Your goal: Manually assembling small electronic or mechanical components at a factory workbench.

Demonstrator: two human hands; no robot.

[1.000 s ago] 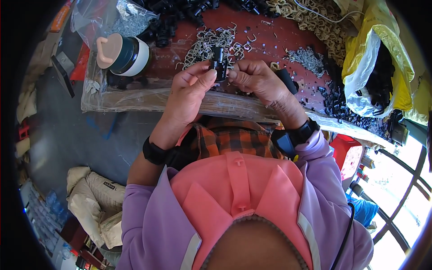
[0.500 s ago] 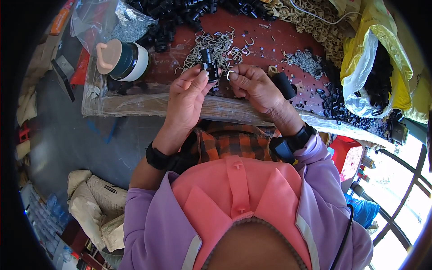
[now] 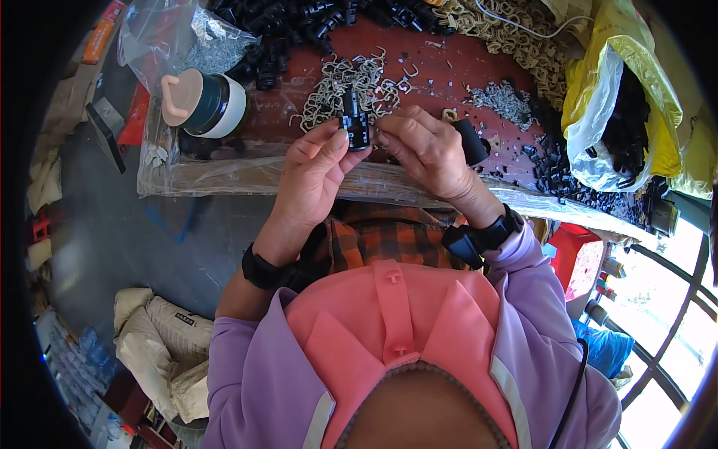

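**Black Fitting (image 3: 356, 135) Held Over Red Worktop (image 3: 441, 78)**

A person's left hand (image 3: 314, 168) pinched the fitting between thumb and fingers, its narrower end pointing away from the palm, above the near side of the worktop. The right hand (image 3: 434, 153) hung just beside it, thumb and fingertips drawn together; whether they gripped a small piece, or touched the fitting, could not be told.

Directly beyond the left hand — partly behind the fitting — spread a pile of pale metal hooks (image 3: 357, 73). A black cylinder (image 3: 470, 142) lay just off the right hand's outer side, a tan ring (image 3: 449, 115) near the knuckles. Farther to the right of that hand were a heap of silvery pieces (image 3: 505, 102) and a yellow plastic bag (image 3: 662, 82) with black parts inside. Beige clips (image 3: 516, 37) massed well beyond both hands. Out to the left of the left hand sat a container with a beige looped lid (image 3: 233, 106).
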